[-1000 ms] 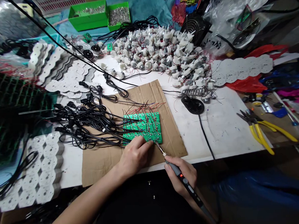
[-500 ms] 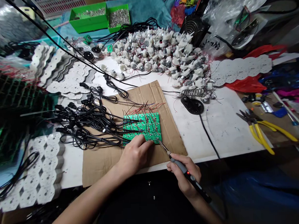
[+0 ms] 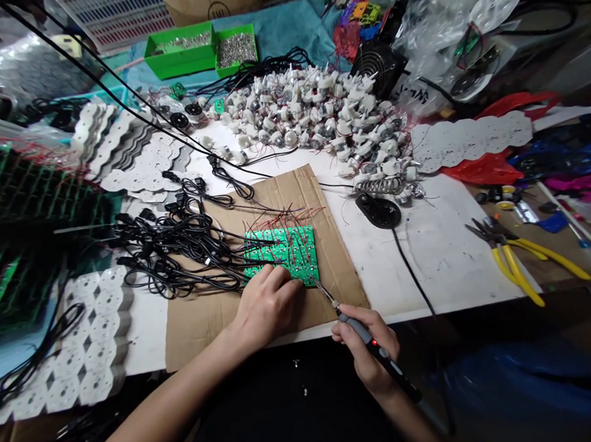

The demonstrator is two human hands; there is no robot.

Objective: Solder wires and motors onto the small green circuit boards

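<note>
In the head view, nearest, the right hand [image 3: 368, 360] grasps a grey-and-black pen-shaped soldering iron [image 3: 356, 327], its red light lit and its metal tip at the near right corner of a green rectangular circuit board [image 3: 298, 271]. The left hand [image 3: 268, 306] lies over the board's near edge, fingers curled; whether it pinches anything cannot be told. The board, bristling with thin red and black wires, lies on a flat brown cardboard sheet [image 3: 334, 262]. Left of it sprawl bundled black rubbery cables [image 3: 177, 255]; well to the right lie yellow-handled metal pliers [image 3: 522, 280]. Farther off, a silver wire coil [image 3: 381, 186] sits on a black teardrop-shaped base [image 3: 378, 212]. Beyond are heaped white plastic parts [image 3: 308, 107], then two bright green rectangular bins [image 3: 181, 68] holding small metallic pieces [image 3: 235, 49].
</note>
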